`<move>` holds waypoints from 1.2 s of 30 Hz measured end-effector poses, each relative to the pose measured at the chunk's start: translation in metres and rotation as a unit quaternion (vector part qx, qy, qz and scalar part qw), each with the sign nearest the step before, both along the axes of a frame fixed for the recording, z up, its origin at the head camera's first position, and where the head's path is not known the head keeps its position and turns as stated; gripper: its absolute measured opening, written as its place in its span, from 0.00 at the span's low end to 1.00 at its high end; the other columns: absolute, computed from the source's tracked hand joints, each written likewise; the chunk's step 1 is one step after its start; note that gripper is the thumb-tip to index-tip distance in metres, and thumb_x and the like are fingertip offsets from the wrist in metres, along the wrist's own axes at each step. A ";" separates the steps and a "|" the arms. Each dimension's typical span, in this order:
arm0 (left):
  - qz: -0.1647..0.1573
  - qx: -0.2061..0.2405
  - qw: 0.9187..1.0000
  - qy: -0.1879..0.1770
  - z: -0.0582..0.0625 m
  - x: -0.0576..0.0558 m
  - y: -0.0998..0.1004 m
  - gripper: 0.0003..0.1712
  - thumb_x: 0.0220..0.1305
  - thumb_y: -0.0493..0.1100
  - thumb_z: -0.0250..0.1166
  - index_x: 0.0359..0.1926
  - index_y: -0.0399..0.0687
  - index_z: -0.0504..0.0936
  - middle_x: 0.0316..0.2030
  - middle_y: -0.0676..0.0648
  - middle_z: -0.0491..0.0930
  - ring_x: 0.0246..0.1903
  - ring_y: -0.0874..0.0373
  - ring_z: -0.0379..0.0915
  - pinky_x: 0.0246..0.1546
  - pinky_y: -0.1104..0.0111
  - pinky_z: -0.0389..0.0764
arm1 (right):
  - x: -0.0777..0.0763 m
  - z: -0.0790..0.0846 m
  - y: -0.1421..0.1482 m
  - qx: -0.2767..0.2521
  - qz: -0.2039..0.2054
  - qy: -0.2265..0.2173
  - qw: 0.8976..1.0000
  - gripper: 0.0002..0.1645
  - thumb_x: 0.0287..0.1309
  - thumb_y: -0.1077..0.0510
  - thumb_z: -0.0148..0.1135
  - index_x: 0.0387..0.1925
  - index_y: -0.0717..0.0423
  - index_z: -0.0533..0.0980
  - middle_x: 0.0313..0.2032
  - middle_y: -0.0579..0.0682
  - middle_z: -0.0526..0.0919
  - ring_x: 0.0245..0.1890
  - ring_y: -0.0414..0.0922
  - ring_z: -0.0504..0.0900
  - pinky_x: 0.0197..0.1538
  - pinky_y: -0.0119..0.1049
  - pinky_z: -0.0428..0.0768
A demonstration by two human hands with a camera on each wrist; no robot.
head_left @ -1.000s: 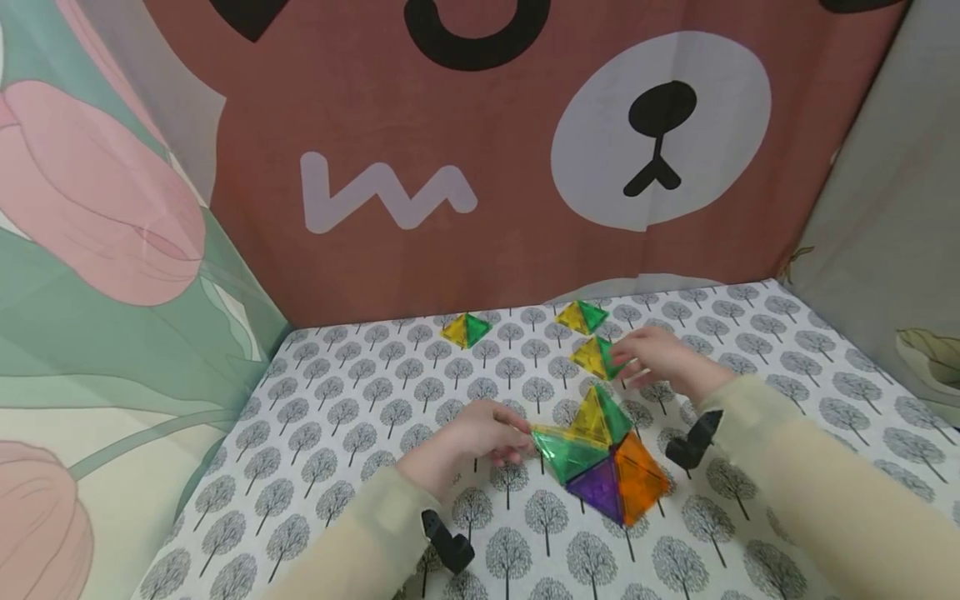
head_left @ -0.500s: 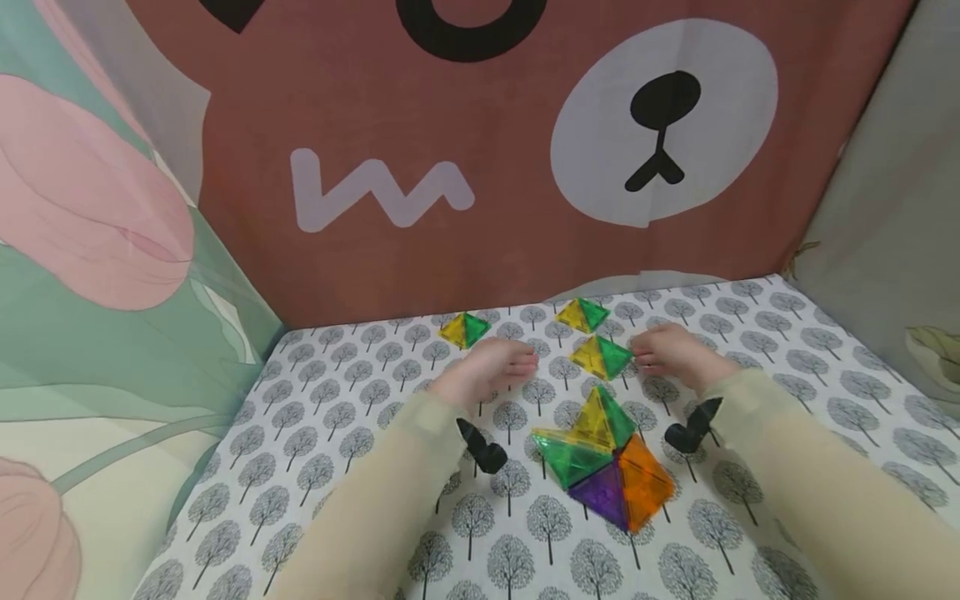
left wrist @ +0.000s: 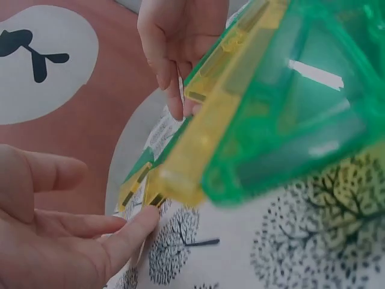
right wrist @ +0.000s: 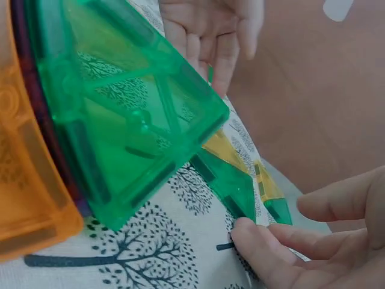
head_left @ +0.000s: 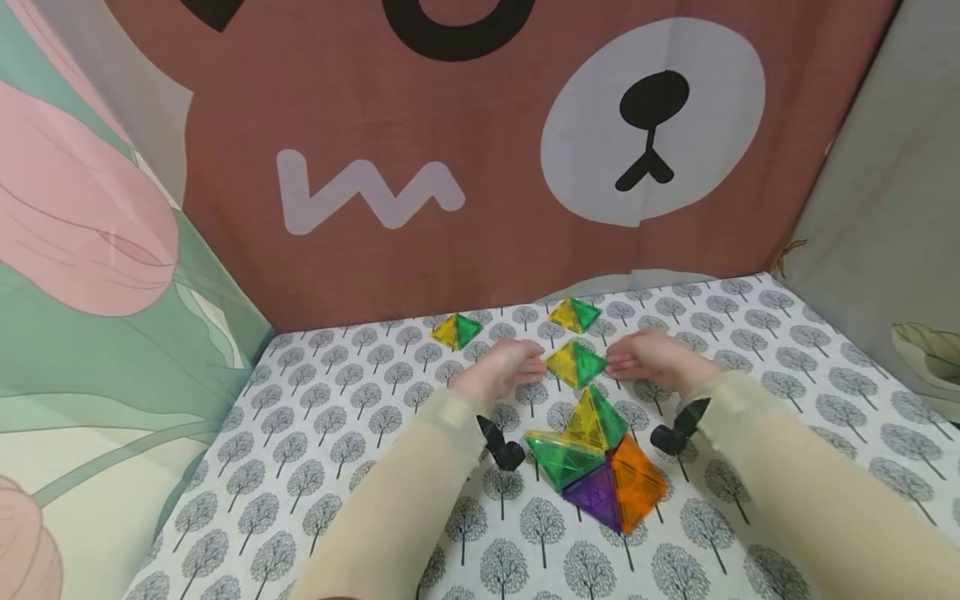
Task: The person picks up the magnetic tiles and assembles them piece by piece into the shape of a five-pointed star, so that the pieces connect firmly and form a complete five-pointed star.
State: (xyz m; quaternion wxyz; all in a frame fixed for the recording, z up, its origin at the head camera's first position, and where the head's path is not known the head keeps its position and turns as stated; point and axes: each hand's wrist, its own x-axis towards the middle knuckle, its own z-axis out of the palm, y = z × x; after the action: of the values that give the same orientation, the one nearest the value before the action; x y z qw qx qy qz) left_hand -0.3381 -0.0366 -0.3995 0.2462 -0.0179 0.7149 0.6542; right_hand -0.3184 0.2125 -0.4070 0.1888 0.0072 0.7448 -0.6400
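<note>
A yellow and green magnetic-tile pyramid [head_left: 576,364] stands between my hands in the head view. My left hand [head_left: 504,369] is at its yellow side; in the left wrist view a fingertip [left wrist: 150,215] touches the tile's lower corner. On the green side is my right hand [head_left: 651,360], a fingertip [right wrist: 243,226] against the corner in the right wrist view. Both hands have fairly straight fingers. Just nearer the body sits a joined cluster of tile pyramids: yellow-green [head_left: 596,421], green [head_left: 562,460], purple [head_left: 596,496] and orange [head_left: 637,483]. It covers much of both wrist views.
Two more yellow-green pyramids stand near the back edge, one at left [head_left: 456,332] and one at right [head_left: 574,315]. The tree-print cloth [head_left: 315,433] meets a brown bear-print curtain [head_left: 360,275] behind and fabric walls at both sides.
My left hand has left the cluster's green side and reached forward to the separate pyramid. My right hand came off that pyramid, then returned to its side. The pyramid has shifted slightly left.
</note>
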 end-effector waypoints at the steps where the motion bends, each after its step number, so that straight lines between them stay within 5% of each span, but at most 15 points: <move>1: 0.006 -0.004 1.000 -0.002 0.000 0.000 -0.001 0.33 0.71 0.37 0.57 0.71 0.29 0.56 0.51 0.34 0.76 0.50 0.44 0.79 0.54 0.60 0.79 | 0.000 0.000 -0.001 -0.003 0.002 -0.002 1.000 0.29 0.73 0.65 0.47 0.66 0.83 0.54 0.56 0.73 0.70 0.49 0.54 0.82 0.58 0.44 0.78; 8: 0.057 -0.030 0.998 -0.004 -0.006 0.002 -0.001 0.15 0.61 0.27 0.63 0.50 0.25 0.77 0.38 0.34 0.81 0.34 0.48 0.83 0.38 0.66 0.86 | -0.002 -0.004 -0.011 0.011 0.000 -0.013 1.000 0.24 0.70 0.67 0.52 0.61 0.83 0.64 0.47 0.65 0.80 0.40 0.46 0.85 0.51 0.41 0.83; 15: 0.105 -0.050 0.993 0.011 -0.010 0.006 0.004 0.15 0.59 0.25 0.63 0.49 0.25 0.77 0.30 0.38 0.81 0.23 0.53 0.80 0.32 0.67 0.86 | -0.002 -0.005 -0.017 0.018 -0.005 -0.006 1.000 0.23 0.69 0.69 0.53 0.60 0.82 0.65 0.53 0.71 0.76 0.44 0.50 0.84 0.52 0.41 0.82; 30: 0.104 -0.031 0.993 0.041 -0.017 0.012 -0.004 0.09 0.64 0.26 0.62 0.44 0.27 0.82 0.29 0.39 0.82 0.24 0.56 0.80 0.34 0.68 0.86 | 0.002 0.000 -0.022 0.023 0.005 -0.001 1.000 0.28 0.69 0.67 0.55 0.64 0.80 0.61 0.54 0.71 0.76 0.46 0.52 0.84 0.55 0.45 0.80; 36: 0.104 -0.014 0.994 0.034 -0.017 0.012 -0.007 0.08 0.63 0.25 0.62 0.43 0.28 0.83 0.29 0.40 0.82 0.25 0.55 0.81 0.36 0.67 0.86 | 0.003 0.002 -0.023 0.019 0.003 -0.004 1.000 0.26 0.69 0.67 0.54 0.63 0.79 0.64 0.45 0.65 0.82 0.40 0.48 0.85 0.49 0.40 0.83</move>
State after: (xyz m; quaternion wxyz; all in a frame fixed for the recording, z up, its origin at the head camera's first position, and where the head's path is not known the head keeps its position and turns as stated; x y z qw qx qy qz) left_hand -0.3266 -0.0435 -0.4162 0.1521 -0.0738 0.7262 0.6664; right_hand -0.3152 0.1898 -0.4053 0.1939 0.0113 0.7562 -0.6248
